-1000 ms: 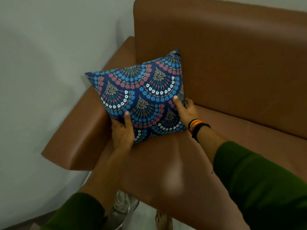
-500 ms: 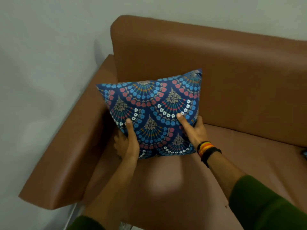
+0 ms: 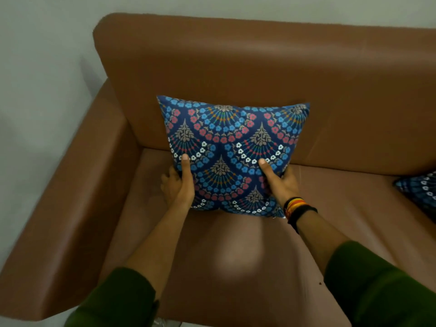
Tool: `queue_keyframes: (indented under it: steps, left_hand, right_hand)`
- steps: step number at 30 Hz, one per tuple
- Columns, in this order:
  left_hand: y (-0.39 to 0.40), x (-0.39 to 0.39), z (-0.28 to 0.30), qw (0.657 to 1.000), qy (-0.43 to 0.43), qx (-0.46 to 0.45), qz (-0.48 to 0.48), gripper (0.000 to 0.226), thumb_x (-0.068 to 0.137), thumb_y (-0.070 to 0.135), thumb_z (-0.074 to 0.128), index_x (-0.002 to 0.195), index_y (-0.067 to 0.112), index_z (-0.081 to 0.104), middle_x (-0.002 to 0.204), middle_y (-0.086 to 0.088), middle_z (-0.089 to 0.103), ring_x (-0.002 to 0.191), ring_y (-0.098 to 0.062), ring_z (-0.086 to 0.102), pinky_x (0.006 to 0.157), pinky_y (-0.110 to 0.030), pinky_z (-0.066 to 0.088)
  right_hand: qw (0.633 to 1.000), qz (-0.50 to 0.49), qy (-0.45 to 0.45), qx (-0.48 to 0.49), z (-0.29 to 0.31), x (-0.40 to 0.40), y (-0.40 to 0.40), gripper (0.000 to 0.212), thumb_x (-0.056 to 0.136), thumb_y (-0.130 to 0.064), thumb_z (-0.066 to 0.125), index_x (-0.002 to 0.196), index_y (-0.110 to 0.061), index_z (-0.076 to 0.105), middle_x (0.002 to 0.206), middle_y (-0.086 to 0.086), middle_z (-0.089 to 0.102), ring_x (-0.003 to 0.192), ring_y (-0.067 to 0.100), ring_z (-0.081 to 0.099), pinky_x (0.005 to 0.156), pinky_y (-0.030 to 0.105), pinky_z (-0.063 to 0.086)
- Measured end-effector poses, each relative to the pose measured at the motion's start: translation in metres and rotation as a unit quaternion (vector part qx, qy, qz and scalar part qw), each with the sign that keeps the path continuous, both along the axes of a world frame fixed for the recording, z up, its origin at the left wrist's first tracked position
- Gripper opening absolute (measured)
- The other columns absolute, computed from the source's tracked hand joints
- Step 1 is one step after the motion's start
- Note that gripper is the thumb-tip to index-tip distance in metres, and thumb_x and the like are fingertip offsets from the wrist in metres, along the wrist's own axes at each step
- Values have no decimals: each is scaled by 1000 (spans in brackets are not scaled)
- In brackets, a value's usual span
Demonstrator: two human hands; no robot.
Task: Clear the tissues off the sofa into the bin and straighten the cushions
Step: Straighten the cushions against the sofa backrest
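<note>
1. Brown leather sofa [image 3: 306, 74] fills most of the view; its left armrest [image 3: 77, 197] runs down the left side, grey wall [image 3: 40, 67] behind and to the left.
2. Blue patterned cushion [image 3: 232, 149] stands upright on the seat, btwn the left armrest and seat centre, clear of the armrest. Its back leans on the backrest and its top edge is roughly level. Fan & flower print in red, white, light blue.
3. Left hand [image 3: 179, 185] is clamped on the cushion's lower left edge: thumb flat on the front face, fingers wrapped round the side & behind.
4. Right hand [image 3: 279, 182] is clamped on the lower right edge the same way, thumb on the front, fingers behind the side.
5. Cushion's bottom edge sits at the seat surface btwn the two wrists; can't tell if it's fully resting or slightly lifted.
6. Right wrist carries stacked bands [image 3: 297, 208]: orange, yellow, red, plus a black one.
7. Both forearms come in from the bottom corners, dark green sleeves [image 3: 377, 286] pushed up.
8. Second cushion [image 3: 422, 192], same blue print, lies at the seat's right edge, well apart from the held one and only partly in frame.
9. A pale blurred patch shows on the seat's front centre, just below the held cushion.
</note>
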State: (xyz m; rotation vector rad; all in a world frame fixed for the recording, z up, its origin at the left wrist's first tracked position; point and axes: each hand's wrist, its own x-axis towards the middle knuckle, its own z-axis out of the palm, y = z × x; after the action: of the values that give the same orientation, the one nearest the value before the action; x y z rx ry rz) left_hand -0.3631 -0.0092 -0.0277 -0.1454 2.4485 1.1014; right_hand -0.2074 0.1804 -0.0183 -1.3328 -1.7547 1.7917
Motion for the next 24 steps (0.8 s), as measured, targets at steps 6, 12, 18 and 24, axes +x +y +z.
queue_keyframes:
  steps: [6,12,18,24]
  left_hand:
    - [6,21,5,999,39,-15,23,97,93,83,17,166,19,17,170,-18,25,152,-42,30,122,-61,28]
    - [65,117,29,944,299,-15,-141,68,108,54,32,165,18,22,176,-9,16,162,-30,12,129,-50,13]
    - [185,212,49,905,280,41,-318,67,106,56,29,164,22,29,173,-3,25,160,-24,20,131,-44,17]
    - [308,311,34,872,163,54,-457,71,102,68,29,163,31,31,175,5,21,161,-20,16,131,-45,18]
  right_hand:
    - [999,33,-9,-20,3,15,3,84,83,-62,67,151,-27,33,145,1,55,123,24,59,96,36,54]
    - [990,10,-92,106,18,86,24,114,74,-81,53,159,-20,8,168,5,12,154,25,14,124,49,20]
    - [969,-80,-144,186,20,210,94,87,95,-52,56,159,-20,6,169,3,-2,155,23,-2,126,46,8]
    - [935,-217,-204,195,16,347,182,87,95,-57,52,159,-17,9,168,8,-8,154,29,-6,124,52,11]
